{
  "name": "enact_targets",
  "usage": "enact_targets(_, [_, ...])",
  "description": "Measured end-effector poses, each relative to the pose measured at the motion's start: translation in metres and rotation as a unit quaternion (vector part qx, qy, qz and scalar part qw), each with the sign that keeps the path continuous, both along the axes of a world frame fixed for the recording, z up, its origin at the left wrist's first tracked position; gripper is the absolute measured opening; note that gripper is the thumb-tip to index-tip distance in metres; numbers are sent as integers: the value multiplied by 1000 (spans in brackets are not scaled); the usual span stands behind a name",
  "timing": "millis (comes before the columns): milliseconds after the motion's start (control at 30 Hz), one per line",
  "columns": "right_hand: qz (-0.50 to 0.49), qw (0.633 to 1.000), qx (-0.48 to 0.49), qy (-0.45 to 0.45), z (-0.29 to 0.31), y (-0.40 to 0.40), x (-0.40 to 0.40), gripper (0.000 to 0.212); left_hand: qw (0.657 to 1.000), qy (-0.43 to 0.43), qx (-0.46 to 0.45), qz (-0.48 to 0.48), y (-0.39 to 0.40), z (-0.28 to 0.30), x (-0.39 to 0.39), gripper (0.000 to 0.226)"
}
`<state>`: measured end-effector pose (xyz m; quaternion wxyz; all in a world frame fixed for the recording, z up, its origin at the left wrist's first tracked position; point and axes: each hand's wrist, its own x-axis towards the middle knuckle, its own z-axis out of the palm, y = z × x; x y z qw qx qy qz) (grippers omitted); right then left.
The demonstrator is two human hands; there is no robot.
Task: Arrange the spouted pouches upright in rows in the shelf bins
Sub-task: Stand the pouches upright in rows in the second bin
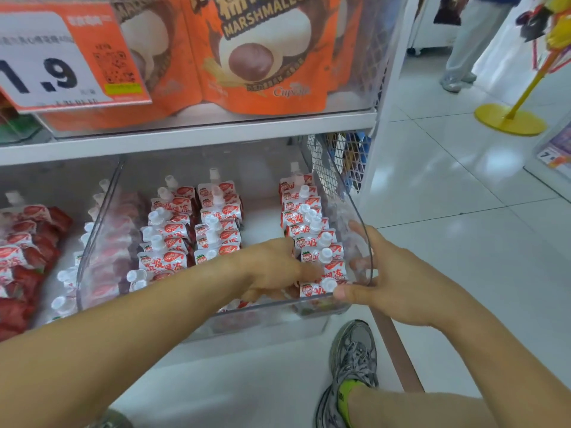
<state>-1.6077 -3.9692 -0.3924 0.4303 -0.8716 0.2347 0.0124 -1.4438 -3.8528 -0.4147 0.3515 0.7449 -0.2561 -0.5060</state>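
Observation:
A clear plastic bin point(366, 242) on the lower shelf holds three rows of red-and-white spouted pouches with white caps. The left row point(163, 236) and middle row point(216, 220) stand upright. My left hand point(272, 270) reaches into the bin between the middle and right rows, its fingers against the front pouches point(318, 288) of the right row point(306, 217); whether it grips one is hidden. My right hand point(380, 273) grips the bin's front right corner, thumb over the front rim.
A second bin point(89, 242) of similar pouches sits to the left. Orange marshmallow bags point(262, 57) fill the shelf above, with a price tag point(55, 57) at upper left. A yellow stand base point(509, 118) and another person's legs point(463, 50) are on the tiled floor to the right.

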Motion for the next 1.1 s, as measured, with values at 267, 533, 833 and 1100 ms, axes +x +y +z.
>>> enact_targets(267, [52,999,1,-12,1,-6,5,79,998,39,-11,57,-6,1,-13,22])
enact_targets(533, [25,999,42,-7,-9,-18,1,78,987,-71,-49,133,-19,-2,21,71])
enact_targets(833, [51,998,28,-31,-8,-18,3,76,991,-25,-60,120,-31,-12,38,93])
enact_targets(1100, [6,995,60,-85,-14,-28,8,79,990,9,-98,104,-55,-21,57,65])
